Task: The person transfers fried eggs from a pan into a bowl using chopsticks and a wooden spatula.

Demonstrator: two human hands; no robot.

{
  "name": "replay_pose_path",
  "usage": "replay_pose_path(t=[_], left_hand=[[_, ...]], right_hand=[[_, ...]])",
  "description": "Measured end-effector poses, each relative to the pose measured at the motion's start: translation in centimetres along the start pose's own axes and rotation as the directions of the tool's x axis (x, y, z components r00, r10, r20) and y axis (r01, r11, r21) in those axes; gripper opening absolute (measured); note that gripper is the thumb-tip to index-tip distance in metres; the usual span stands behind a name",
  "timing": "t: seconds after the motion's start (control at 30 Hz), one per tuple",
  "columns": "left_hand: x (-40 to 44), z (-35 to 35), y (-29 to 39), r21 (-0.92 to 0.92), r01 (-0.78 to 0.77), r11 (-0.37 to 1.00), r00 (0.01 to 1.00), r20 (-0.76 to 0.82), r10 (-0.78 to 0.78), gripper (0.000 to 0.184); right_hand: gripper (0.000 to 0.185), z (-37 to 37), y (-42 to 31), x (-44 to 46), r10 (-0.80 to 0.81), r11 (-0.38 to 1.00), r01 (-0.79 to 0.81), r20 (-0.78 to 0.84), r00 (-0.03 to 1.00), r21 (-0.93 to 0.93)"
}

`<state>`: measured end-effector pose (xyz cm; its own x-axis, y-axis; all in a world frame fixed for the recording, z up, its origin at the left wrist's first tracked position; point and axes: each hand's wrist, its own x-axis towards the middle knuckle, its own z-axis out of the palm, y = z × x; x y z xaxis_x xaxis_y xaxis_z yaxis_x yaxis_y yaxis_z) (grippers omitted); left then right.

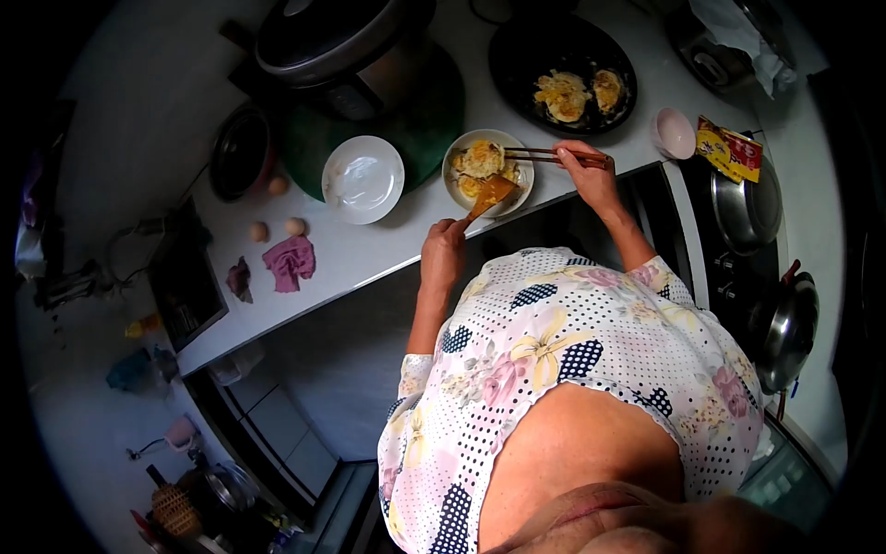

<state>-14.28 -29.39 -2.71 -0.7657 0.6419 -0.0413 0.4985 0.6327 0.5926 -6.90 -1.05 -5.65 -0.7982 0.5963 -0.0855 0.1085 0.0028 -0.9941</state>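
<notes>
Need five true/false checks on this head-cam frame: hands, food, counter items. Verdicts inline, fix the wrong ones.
1. The right hand holds chopsticks. True.
2. The left hand holds a knife. False: it holds a spatula.
3. The black pan has pieces of cooked food in it. True.
4. The purple cloth hangs over the pan. False: it lies on the counter, near eggs.
5. Spatula and chopsticks both reach into the bowl of food. True.
</notes>
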Motion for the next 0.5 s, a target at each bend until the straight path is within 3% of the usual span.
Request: replay_pose_path(t=[0.1,0.2,0.33,0.43,0.5], left_hand=[[0.6,1.3,0.0,-0.030,-0.032,0.999,0.999,-0.028,0.031,0.031],[1.4,1.8,0.0,-0.042,0.009,0.999,1.000,-0.025,-0.010,0.030],[1.6,1.8,-0.7,-0.065,0.039,0.997,0.998,-0.038,-0.041,0.027],[1.4,1.6,-1.2,-0.213,0.098,0.972,0.992,-0.057,-0.112,0.028],[1.5,1.5,-1.6,-0.214,0.109,0.971,0.990,-0.066,-0.126,0.027]], right_hand=[[0.015,0.3,0.0,0.0,-0.024,0.996,0.023,0.014,1.000,0.082],[0.016,0.9,-0.2,0.3,-0.025,0.998,0.025,0.002,1.000,0.050],[0.016,1.1,-1.0,0.4,-0.062,0.977,0.062,-0.006,0.998,0.203],[0.016,0.9,-0.8,0.6,-0.046,0.978,0.048,-0.013,0.999,0.205],[0.016,1.0,-0.2,0.6,-0.037,0.973,0.042,-0.024,0.999,0.229]])
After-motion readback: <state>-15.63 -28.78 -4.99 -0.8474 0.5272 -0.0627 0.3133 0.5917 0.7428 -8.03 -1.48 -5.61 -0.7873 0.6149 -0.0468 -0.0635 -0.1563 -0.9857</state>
